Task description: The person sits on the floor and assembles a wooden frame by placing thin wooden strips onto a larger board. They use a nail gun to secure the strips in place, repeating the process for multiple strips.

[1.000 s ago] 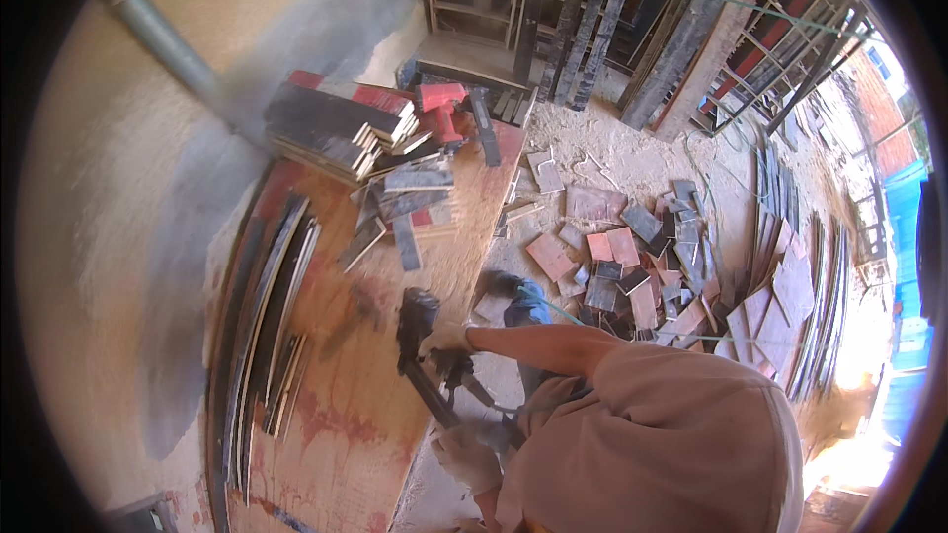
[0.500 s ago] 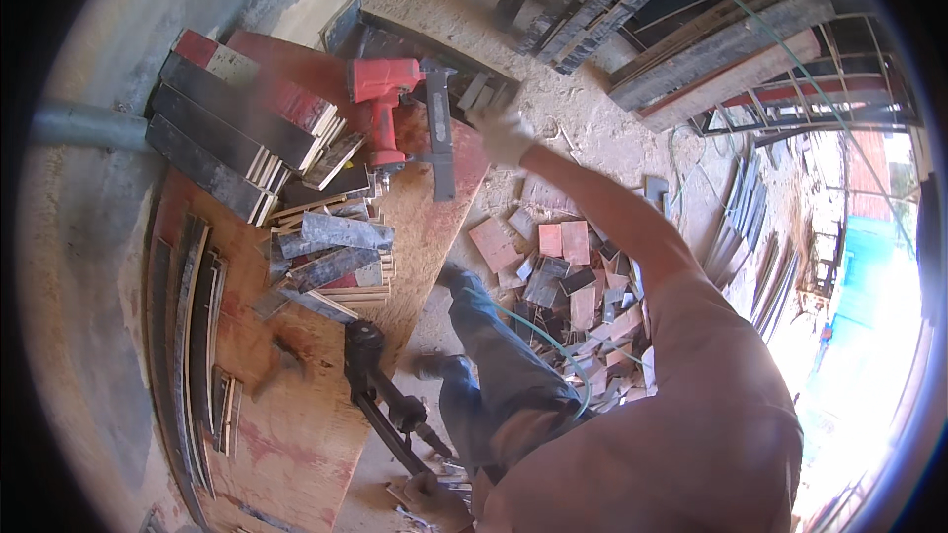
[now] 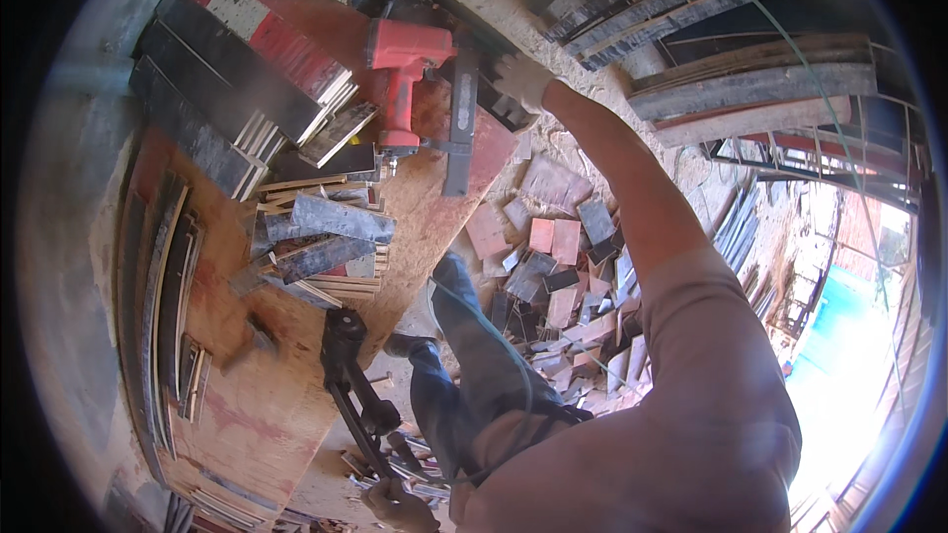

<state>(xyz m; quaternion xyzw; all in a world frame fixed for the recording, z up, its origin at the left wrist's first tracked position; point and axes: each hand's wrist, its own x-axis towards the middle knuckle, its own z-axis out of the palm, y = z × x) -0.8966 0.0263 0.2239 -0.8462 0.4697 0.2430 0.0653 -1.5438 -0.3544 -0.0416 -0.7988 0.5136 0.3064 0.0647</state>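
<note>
My left hand (image 3: 400, 508), at the lower edge, is closed round the lower end of a black nail gun (image 3: 343, 336), which lies along the near edge of the plywood bench. Gloved in white, my right hand (image 3: 523, 82) reaches past the bench's far corner over a dark trough (image 3: 484, 35). Its fingers look apart, with nothing visible in them. A red nail gun (image 3: 405, 69) with a dark magazine lies on the bench beside that hand. Short wood blocks (image 3: 341, 222) are piled mid-bench, near stacked black and red boards (image 3: 232, 59).
The plywood bench (image 3: 267, 424) carries long thin strips (image 3: 163, 306) along the wall side. Offcuts (image 3: 558, 281) cover the floor beside my legs. Long boards (image 3: 755, 89) are stacked at upper right, and a green hose (image 3: 800, 54) crosses in front of them.
My right hand has shifted slightly up and right, away from the light wood pieces. My left hand and the black nail gun moved down and left, while the whole view shifted.
</note>
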